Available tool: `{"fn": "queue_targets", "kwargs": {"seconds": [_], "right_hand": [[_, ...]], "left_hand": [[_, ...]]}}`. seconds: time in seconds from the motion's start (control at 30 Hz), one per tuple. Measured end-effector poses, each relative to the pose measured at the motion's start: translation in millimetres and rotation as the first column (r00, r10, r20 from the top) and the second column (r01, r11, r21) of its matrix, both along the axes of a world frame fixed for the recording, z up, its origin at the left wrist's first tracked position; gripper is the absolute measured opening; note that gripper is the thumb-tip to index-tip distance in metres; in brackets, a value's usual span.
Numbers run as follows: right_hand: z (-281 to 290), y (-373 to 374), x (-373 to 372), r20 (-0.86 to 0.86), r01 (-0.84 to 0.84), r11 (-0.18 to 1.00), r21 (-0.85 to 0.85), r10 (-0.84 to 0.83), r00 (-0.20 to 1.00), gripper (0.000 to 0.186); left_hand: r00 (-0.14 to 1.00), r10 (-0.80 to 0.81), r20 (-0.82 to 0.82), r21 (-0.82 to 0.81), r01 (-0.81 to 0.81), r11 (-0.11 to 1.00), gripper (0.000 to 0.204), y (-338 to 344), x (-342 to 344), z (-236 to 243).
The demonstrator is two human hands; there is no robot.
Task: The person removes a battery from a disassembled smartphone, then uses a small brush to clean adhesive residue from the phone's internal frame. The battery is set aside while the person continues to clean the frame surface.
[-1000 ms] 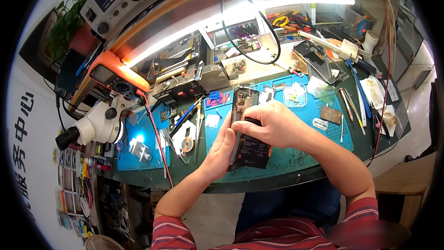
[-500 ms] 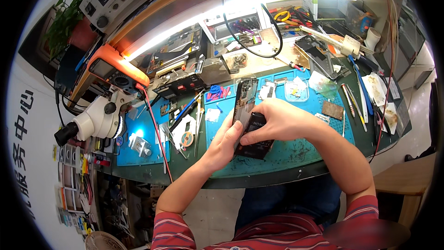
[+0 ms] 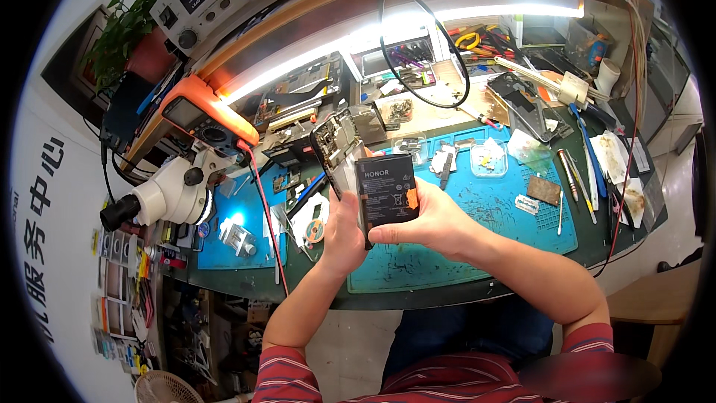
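In my right hand (image 3: pixel 440 216) is a flat black phone battery (image 3: pixel 386 192), its printed face turned up and an orange patch at its right side. The thumb lies along the lower edge. My left hand (image 3: pixel 344 235) grips the lower part of an opened phone body (image 3: pixel 337 142), which stands tilted with its circuit board showing at the top. Battery and phone body are held side by side above the blue repair mat (image 3: pixel 477 246); whether their edges touch at the bottom I cannot tell.
To the left stand a white microscope (image 3: pixel 160 190) and an orange multimeter (image 3: pixel 205 112) with a red lead. A small plastic box (image 3: pixel 488 158) of parts sits on the mat. Screwdrivers and tweezers (image 3: pixel 578 179) lie at the right. A black cable (image 3: pixel 466 67) loops down at the back.
The battery has turned to show its full printed face, lifted clear of its earlier place partly behind my hands. The phone body has shifted left and tilted with my left hand.
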State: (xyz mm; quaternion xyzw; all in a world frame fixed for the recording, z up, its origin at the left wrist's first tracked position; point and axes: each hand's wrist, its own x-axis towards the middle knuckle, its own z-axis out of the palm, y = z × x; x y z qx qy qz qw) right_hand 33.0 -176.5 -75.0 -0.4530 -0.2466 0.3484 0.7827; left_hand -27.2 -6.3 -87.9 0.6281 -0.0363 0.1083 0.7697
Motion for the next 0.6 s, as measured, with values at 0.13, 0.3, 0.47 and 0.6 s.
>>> {"fn": "queue_targets", "kwargs": {"seconds": [0.13, 0.3, 0.47, 0.6], "right_hand": [[1.0, 0.5, -3.7, -0.123, 0.03, 0.999, -0.026, -0.033, 0.992, 0.04], [0.2, -1.6, -5.1, -0.012, 0.066, 0.996, -0.051, -0.067, 0.998, 0.031], [-0.3, 1.4, -13.8, 0.273, 0.295, 0.941, -0.164, -0.244, 0.931, 0.028], [1.2, -4.1, -12.9, 0.356, 0.328, 0.914, -0.24, -0.232, 0.905, 0.024]], "left_hand": [[0.999, 0.033, 0.035, -0.034, -0.032, 0.999, 0.052, -4.5, 4.6, -0.3], [0.999, 0.037, -0.011, -0.061, -0.037, 0.997, 0.048, -11.0, 4.0, 5.8], [0.998, 0.029, 0.053, 0.004, -0.029, 1.0, 0.054, -14.6, 1.8, 7.5], [0.995, -0.003, 0.105, 0.071, -0.004, 0.997, 0.055, -6.1, 2.6, -1.7]]}}
